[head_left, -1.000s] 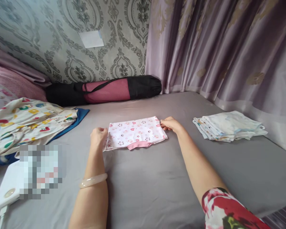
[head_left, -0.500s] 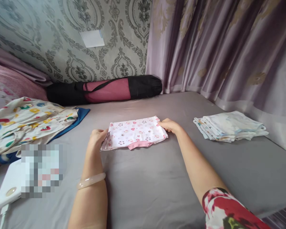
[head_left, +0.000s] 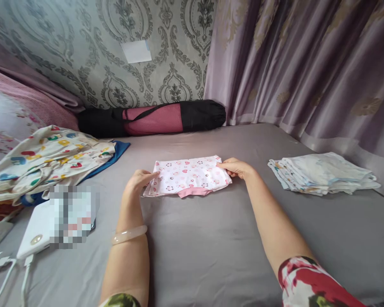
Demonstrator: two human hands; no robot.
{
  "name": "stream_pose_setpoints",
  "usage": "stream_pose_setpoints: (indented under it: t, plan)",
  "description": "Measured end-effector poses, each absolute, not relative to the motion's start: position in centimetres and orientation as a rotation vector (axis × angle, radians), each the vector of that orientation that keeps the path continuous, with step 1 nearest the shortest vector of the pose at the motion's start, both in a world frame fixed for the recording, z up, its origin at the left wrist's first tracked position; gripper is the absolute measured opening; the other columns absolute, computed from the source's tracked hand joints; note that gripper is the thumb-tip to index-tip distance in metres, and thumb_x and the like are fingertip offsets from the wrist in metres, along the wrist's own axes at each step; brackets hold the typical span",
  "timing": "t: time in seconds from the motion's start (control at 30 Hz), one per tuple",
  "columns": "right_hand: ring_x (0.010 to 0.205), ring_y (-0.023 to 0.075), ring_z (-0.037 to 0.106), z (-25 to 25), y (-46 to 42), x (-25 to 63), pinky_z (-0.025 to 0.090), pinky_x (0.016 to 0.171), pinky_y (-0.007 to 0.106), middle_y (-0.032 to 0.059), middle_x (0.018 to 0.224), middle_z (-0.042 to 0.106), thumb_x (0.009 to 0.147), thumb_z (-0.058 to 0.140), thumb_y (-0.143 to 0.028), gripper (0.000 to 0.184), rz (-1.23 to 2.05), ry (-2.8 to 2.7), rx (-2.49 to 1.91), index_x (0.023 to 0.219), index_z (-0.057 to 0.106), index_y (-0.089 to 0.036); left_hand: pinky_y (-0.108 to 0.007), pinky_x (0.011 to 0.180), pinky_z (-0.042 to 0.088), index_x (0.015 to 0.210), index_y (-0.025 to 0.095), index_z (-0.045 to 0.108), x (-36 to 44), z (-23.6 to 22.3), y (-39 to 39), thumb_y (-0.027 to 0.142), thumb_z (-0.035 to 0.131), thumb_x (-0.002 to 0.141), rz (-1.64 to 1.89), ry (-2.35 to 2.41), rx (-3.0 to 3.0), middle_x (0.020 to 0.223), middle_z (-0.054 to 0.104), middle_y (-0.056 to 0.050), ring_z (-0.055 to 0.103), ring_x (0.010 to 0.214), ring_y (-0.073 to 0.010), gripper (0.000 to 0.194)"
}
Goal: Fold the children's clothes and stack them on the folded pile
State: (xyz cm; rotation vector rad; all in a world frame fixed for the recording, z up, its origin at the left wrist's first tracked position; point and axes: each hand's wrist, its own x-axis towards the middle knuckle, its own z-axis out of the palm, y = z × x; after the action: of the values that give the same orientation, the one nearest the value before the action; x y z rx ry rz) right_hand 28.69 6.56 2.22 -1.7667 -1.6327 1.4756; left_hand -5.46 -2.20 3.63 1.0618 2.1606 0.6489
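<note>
A folded baby shirt (head_left: 188, 174), white with small pink hearts and flowers, lies flat on the bed in several layers. A pink band (head_left: 195, 192), like a neckband, curves out from its near edge. My left hand (head_left: 141, 179) pinches the left edge, with the thumb on top and the other fingers partly hidden. At the opposite edge, near the far right corner, my right hand (head_left: 237, 167) grips the cloth between thumb and curled fingers. A pale bangle (head_left: 129, 235) circles my left forearm.
Folded light cloths (head_left: 323, 172) are stacked at right. Crumpled printed clothing (head_left: 60, 157) lies at left, near a white power bank (head_left: 35, 232) with a cable and a blurred-out patch. A black and pink roll bag (head_left: 153, 119) rests along the wall. Curtains (head_left: 294, 64) hang behind the grey bedsheet (head_left: 205, 251).
The view has swung slightly left, so everything sits further right in the picture. My left thumb now reaches further over the shirt's left edge. My right hand keeps its grip.
</note>
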Motion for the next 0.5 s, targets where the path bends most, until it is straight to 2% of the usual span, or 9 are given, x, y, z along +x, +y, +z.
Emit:
stream_pose_setpoints:
  t: [0.17,0.33,0.5]
  plan:
    - [0.037,0.0040,0.029,2.6,6.2,28.4,0.018,0.038,0.017,-0.0080,0.038,0.036,0.085,0.063,-0.024,0.038,1.468,-1.648,-1.790,0.054,0.042,-0.019,-0.026,0.049,0.032,0.055,0.019,0.060,-4.7,3.8,-2.1,0.034,0.076,0.059,0.535,2.138,1.122,0.044,0.049,0.001,0.049,0.048,-0.0162,0.023]
    - [0.037,0.0041,0.031,3.4,5.6,28.0,0.020,0.038,0.017,-0.0080,0.040,0.038,0.082,0.064,-0.021,0.034,1.339,-1.766,-1.858,0.055,0.044,-0.018,-0.027,0.054,0.037,0.052,0.020,0.061,-4.3,3.8,-1.4,0.025,0.070,0.060,0.442,2.205,1.255,0.048,0.055,-0.002,0.058,0.057,-0.0214,0.013]
    - [0.037,0.0048,0.033,4.0,5.6,27.9,0.021,0.038,0.018,-0.0069,0.041,0.042,0.079,0.068,-0.020,0.029,1.307,-1.786,-1.904,0.056,0.051,-0.017,-0.030,0.059,0.039,0.047,0.021,0.058,-3.7,5.7,-0.6,0.024,0.073,0.054,0.359,2.301,1.384,0.049,0.055,-0.005,0.061,0.065,-0.0262,0.016]
